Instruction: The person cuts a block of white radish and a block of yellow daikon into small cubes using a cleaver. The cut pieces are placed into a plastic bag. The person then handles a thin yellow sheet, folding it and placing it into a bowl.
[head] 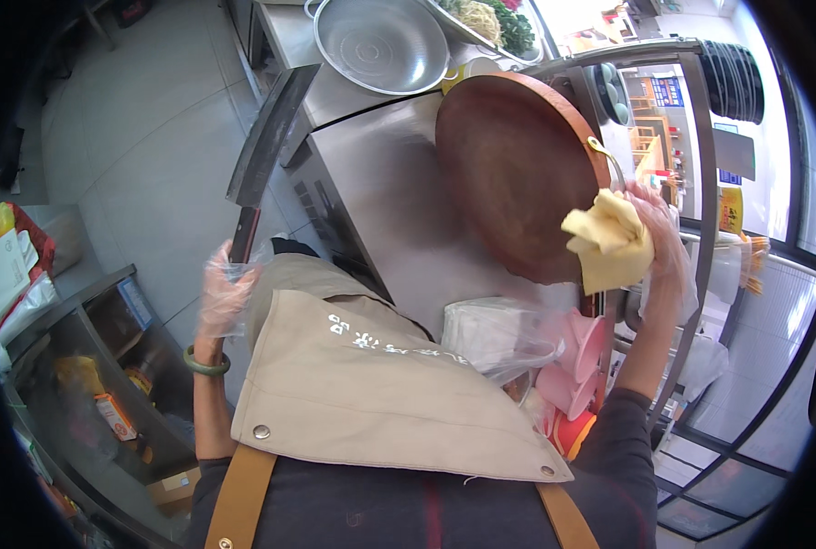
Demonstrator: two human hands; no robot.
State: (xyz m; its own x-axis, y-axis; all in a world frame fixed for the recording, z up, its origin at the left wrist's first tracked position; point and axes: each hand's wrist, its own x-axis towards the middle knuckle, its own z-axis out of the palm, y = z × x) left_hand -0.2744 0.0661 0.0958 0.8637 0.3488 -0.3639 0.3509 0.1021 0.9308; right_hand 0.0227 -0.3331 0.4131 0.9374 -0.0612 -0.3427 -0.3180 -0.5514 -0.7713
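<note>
My left hand (229, 291), in a clear plastic glove, grips the dark handle of a cleaver (270, 134). Its broad blade points up and away, over the floor. My right hand (655, 219), gloved in the same way, holds a folded yellow cloth (607, 240) at the rim of a large round copper-coloured pan (517, 178). The pan is tilted up on edge above the steel counter (380, 185), with its brown inside showing. Its metal side handle (607, 158) is close to my right fingers, partly hidden. Whether the fingers grip that handle too, I cannot tell.
A metal strainer bowl (382, 44) and a tray of vegetables (497, 27) stand beyond the pan. Nearer lie a plastic-wrapped white stack (493, 336) and pink cups (572, 370). A metal rack frame (706, 171) rises on the right; open shelves (106, 384) stand at the left.
</note>
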